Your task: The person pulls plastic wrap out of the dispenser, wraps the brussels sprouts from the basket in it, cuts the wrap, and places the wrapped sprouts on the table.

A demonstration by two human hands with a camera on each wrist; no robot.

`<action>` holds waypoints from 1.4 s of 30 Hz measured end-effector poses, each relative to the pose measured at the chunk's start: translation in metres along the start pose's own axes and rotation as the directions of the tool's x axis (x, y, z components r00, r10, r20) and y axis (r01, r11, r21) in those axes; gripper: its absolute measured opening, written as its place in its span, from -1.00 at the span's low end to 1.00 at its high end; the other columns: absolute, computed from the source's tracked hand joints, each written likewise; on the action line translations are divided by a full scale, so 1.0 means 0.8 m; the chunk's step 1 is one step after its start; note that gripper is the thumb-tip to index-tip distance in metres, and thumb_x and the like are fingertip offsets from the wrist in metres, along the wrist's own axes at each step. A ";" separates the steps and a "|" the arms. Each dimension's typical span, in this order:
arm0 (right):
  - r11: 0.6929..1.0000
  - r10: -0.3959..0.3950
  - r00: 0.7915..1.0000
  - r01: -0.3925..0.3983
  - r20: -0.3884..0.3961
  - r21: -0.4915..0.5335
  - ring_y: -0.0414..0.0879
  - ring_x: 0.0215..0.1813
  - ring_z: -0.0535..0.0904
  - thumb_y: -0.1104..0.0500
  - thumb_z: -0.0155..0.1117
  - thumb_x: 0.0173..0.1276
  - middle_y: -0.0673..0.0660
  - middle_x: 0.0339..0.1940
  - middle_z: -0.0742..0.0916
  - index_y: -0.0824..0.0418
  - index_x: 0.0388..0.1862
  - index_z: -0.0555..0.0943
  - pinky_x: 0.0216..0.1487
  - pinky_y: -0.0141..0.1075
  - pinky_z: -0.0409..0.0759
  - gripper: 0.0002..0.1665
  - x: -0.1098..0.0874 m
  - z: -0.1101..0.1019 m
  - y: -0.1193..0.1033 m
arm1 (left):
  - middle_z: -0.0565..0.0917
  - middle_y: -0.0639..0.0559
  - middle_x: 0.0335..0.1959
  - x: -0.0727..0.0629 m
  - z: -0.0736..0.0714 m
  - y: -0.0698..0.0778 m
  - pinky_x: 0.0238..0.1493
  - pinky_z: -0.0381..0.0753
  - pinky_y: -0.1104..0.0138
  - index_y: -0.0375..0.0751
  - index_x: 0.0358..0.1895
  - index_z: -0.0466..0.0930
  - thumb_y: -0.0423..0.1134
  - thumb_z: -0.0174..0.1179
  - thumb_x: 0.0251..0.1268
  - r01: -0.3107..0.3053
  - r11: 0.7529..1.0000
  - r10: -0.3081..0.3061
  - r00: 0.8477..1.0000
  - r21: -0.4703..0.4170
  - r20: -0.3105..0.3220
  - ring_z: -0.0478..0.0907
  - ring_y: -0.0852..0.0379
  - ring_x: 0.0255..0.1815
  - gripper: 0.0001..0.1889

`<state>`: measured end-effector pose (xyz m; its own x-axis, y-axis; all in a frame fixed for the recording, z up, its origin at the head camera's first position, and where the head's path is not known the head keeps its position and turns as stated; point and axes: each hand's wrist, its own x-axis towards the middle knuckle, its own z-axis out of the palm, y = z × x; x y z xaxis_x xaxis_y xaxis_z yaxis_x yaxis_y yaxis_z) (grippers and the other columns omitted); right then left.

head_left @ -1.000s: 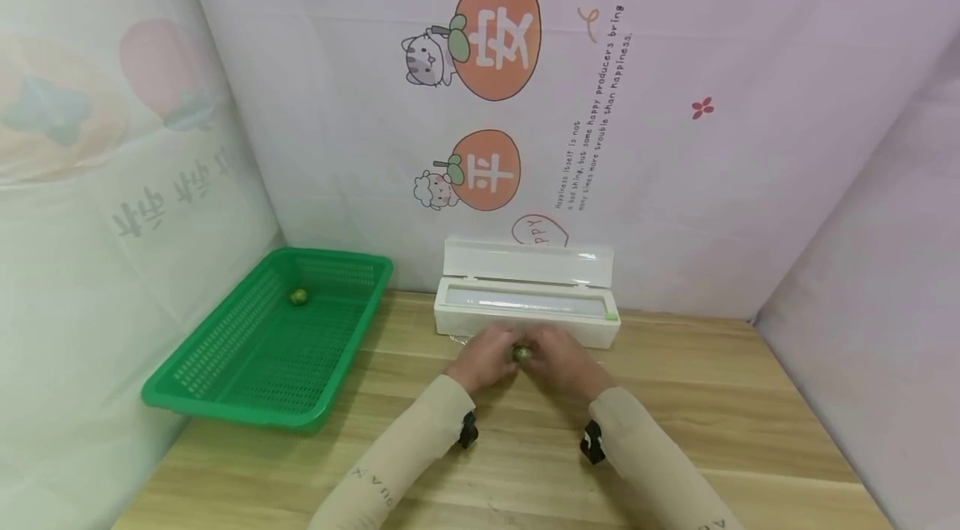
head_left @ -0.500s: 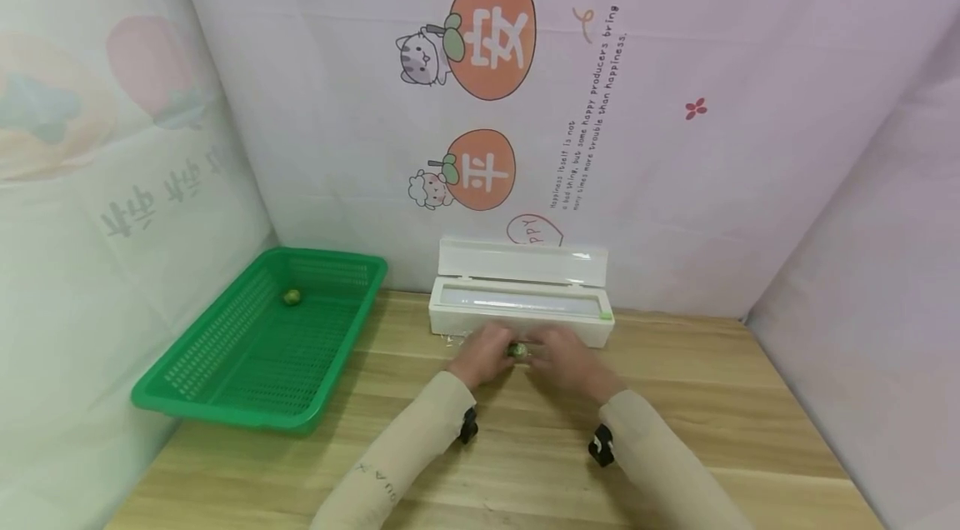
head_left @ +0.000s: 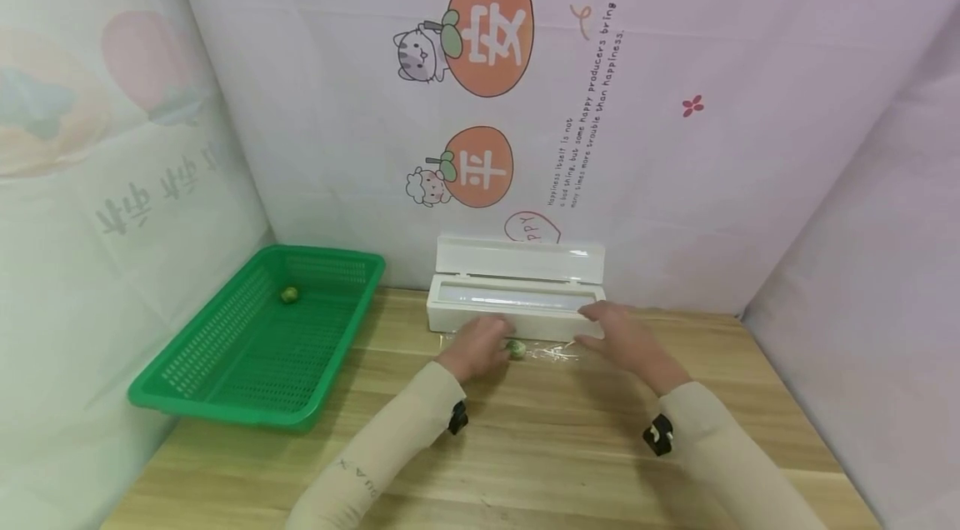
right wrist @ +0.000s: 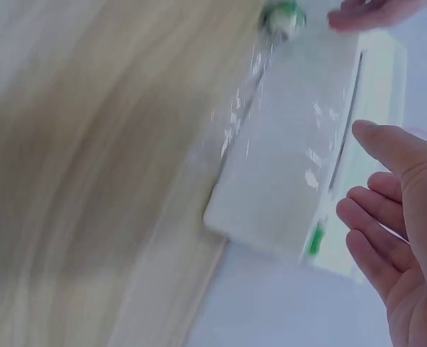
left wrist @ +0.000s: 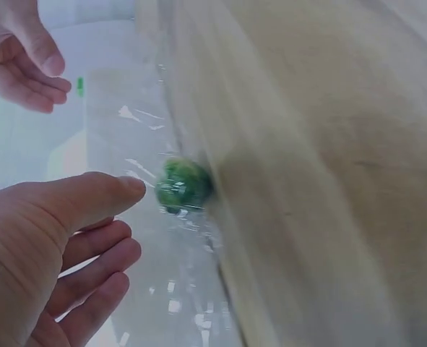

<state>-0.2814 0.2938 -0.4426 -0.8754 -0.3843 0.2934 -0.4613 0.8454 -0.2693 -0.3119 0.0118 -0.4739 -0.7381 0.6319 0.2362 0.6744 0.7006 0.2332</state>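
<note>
A small green Brussels sprout (head_left: 517,349) lies on clear cling film (head_left: 555,352) in front of a white cling film dispenser (head_left: 480,319), whose lid stands up. Just left of the sprout is my left hand (head_left: 477,347); in the left wrist view its thumb (left wrist: 119,191) points at the sprout with a slight gap, its fingers loosely bent and holding nothing. At the dispenser's right end hovers my right hand (head_left: 626,338), thumb and fingers spread apart. The right wrist view shows nothing in its grasp, beside the green slider (right wrist: 316,238).
On the left stands a green plastic basket (head_left: 225,415) with another sprout (head_left: 289,295) in its far left corner. Printed cloth (head_left: 645,180) hangs behind and on both sides of the wooden table (head_left: 525,463).
My right hand has left the sprout and moved right to the dispenser's end. The left hand has stayed close to the sprout, and the film in front of the box is now visible.
</note>
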 end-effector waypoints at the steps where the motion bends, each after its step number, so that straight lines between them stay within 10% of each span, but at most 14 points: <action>1: 1.000 0.014 1.000 -0.014 -0.003 0.003 0.33 0.14 0.71 0.13 0.52 0.36 0.42 0.11 0.76 0.48 0.22 0.62 0.27 0.21 0.67 -0.41 0.000 -0.004 0.004 | 0.80 0.00 -0.07 0.001 -0.002 0.000 0.07 0.76 0.31 -0.20 0.01 0.76 -0.31 0.47 0.27 -0.008 1.000 0.008 1.000 -0.001 -0.003 0.73 0.09 -0.06 -0.74; 20: 0.992 0.115 0.992 -0.117 0.049 0.042 0.41 0.27 0.63 0.04 0.55 0.35 0.50 0.29 0.67 0.46 0.47 0.43 0.37 0.33 0.56 -0.13 0.006 -0.010 0.057 | 0.74 0.01 0.22 0.065 -0.032 0.049 0.24 0.70 0.36 -0.12 0.28 0.66 -0.17 0.44 0.37 -0.086 0.995 0.084 0.995 0.057 0.046 0.69 0.10 0.21 -0.55; 34: 0.998 0.061 0.998 -0.061 -0.005 0.029 0.04 -0.18 0.72 0.08 0.57 0.32 0.22 -0.17 0.81 0.34 0.17 0.68 0.01 0.07 0.77 -0.46 0.019 0.013 0.075 | 0.71 0.02 0.30 0.103 -0.017 0.070 0.39 0.63 0.31 -0.13 0.32 0.64 -0.13 0.42 0.41 -0.073 0.997 0.073 0.996 -0.002 0.045 0.64 0.08 0.34 -0.53; 42: 0.996 0.070 0.997 -0.069 -0.026 0.052 0.18 -0.07 0.79 0.09 0.58 0.32 0.41 0.11 0.79 0.38 0.28 0.65 0.06 0.08 0.79 -0.36 0.019 0.013 0.075 | 0.76 0.02 0.22 0.126 -0.008 0.071 0.33 0.65 0.37 -0.17 0.26 0.69 -0.19 0.42 0.41 -0.064 0.993 0.071 0.995 -0.103 0.072 0.67 0.11 0.25 -0.59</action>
<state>-0.3238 0.3352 -0.4637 -0.9015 -0.3144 0.2975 -0.4071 0.8492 -0.3363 -0.3477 0.1136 -0.4309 -0.6875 0.7025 0.1838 0.7183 0.6208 0.3140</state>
